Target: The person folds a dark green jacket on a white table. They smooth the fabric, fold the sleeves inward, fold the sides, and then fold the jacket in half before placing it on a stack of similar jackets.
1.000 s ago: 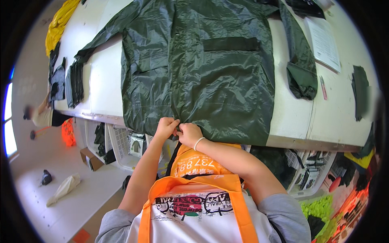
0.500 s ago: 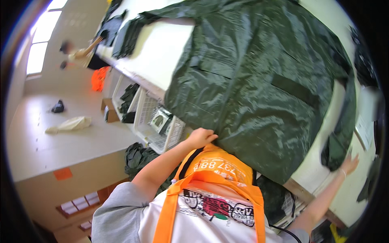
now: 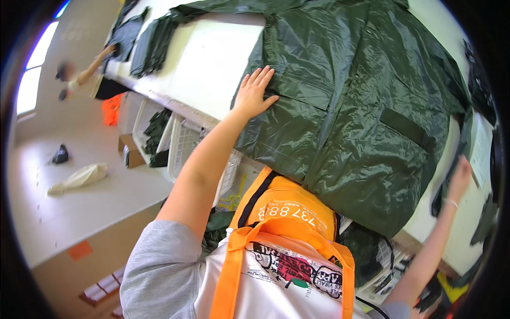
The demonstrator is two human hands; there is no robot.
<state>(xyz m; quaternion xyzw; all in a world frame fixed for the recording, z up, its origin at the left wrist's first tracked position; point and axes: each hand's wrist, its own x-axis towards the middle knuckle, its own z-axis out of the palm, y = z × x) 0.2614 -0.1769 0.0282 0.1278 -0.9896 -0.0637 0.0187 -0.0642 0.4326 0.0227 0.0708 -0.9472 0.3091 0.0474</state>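
Note:
A shiny dark green rain jacket (image 3: 350, 133) lies spread front side up on the white table, its hem toward me. My left hand (image 3: 256, 94) rests flat with fingers spread on the jacket's left side, by a pocket flap (image 3: 300, 97). On the right, my right hand (image 3: 459, 178) is closed at the edge of the jacket's sleeve (image 3: 440, 194). Its fingertips are hidden, and the hand is slightly blurred.
Folded dark garments (image 3: 154, 45) lie on the white table (image 3: 212, 58) at the far left. White baskets (image 3: 178, 146) stand below its edge. A person (image 3: 82, 77) works beyond. Black plastic-wrapped stuff (image 3: 477, 80) and a paper sheet (image 3: 481, 146) lie at right.
My left hand has left the jacket's hem, moved up and opened flat on its left side. My right hand has moved up along the sleeve and its fingers have closed.

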